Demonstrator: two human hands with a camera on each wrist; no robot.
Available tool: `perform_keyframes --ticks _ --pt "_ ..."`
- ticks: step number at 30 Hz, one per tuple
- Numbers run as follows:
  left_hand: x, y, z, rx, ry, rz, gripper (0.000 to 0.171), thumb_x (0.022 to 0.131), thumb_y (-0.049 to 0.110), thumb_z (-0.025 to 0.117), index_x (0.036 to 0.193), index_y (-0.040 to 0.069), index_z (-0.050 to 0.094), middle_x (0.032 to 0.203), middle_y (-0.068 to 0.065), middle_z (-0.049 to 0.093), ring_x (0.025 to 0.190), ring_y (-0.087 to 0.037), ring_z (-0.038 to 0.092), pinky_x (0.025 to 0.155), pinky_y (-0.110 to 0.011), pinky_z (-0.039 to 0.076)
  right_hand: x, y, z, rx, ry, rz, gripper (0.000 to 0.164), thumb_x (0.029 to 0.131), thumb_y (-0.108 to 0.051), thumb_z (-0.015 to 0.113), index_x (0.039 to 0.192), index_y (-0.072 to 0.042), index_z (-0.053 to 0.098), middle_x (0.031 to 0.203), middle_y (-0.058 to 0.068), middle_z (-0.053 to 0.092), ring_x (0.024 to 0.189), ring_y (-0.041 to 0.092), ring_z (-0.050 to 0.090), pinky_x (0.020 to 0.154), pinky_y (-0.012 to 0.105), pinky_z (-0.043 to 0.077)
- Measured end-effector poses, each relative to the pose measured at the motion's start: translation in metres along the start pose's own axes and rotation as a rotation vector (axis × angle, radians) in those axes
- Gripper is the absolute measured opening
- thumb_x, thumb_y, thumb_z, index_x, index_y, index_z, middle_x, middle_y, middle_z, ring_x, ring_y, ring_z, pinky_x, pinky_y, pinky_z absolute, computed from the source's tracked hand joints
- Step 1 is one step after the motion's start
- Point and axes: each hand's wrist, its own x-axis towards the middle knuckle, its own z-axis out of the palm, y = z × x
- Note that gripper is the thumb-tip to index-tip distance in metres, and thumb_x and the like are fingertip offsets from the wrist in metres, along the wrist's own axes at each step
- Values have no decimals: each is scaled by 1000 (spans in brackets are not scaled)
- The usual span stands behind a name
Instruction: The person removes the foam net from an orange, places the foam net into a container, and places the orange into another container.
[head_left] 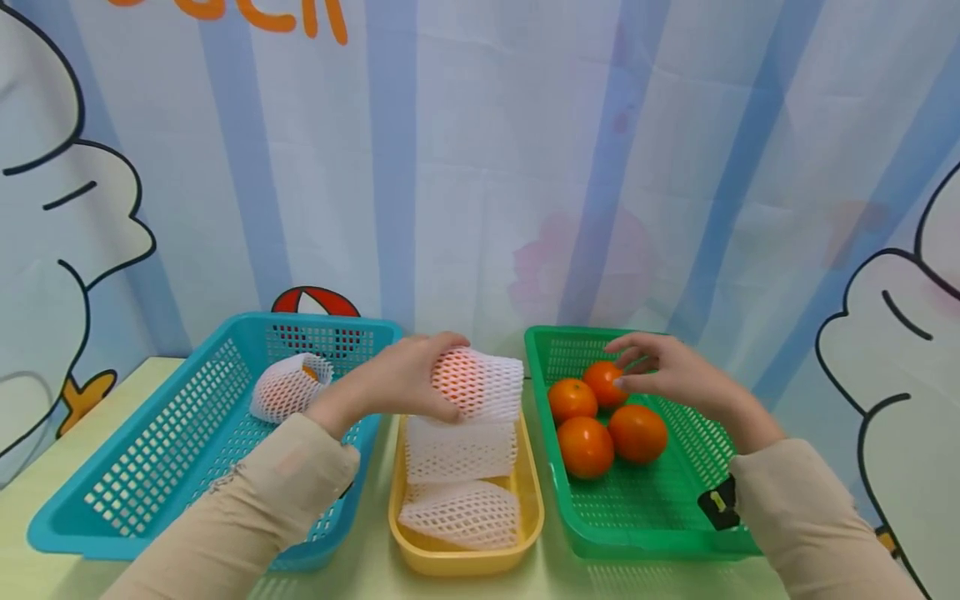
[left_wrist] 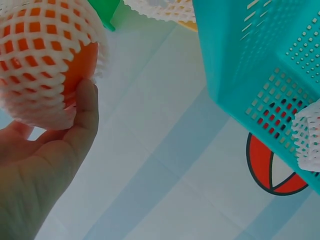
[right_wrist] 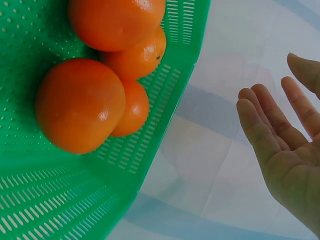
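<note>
In the head view my left hand (head_left: pixel 408 379) grips an orange (left_wrist: pixel 82 65) wrapped in a white foam net sleeve (head_left: pixel 498 387), above the yellow tray (head_left: pixel 465 562). In the left wrist view the thumb or a finger presses bare orange skin at the sleeve's opening. My right hand (head_left: pixel 667 375), its fingers loosely bent and holding nothing, hovers over the green basket (head_left: pixel 652 546). Several bare oranges (head_left: pixel 637 434) lie grouped at that basket's left side. Flat foam net sleeves (head_left: pixel 465 512) lie in the yellow tray.
On the left stands a blue basket (head_left: pixel 71 525) with one netted orange (head_left: pixel 285 392) inside. All the containers sit side by side on a pale table (head_left: pixel 161 375). A striped cartoon curtain (head_left: pixel 480 167) hangs right behind them.
</note>
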Motion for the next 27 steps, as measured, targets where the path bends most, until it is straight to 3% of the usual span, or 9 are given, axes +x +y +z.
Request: perform_keyframes --ticks 8,20,27 --pt "2 3 2 1 13 19 75 67 26 73 134 8 44 109 -4 59 88 -18 54 71 -31 46 7 -6 8 1 5 -18 40 90 -14 61 127 -3 50 117 18 55 101 30 57 80 40 49" --pt "5 9 4 -31 -1 -5 76 68 27 74 135 10 43 109 -3 59 88 -17 53 71 -31 46 15 -14 17 4 3 -59 35 90 -15 61 122 -5 55 113 14 58 99 27 58 78 35 49" --pt "9 9 7 -35 5 -13 76 68 27 74 135 10 43 109 -4 58 87 -18 54 71 -31 46 21 -17 23 44 -3 -61 31 90 -11 61 119 -3 57 111 14 58 97 28 59 81 39 49"
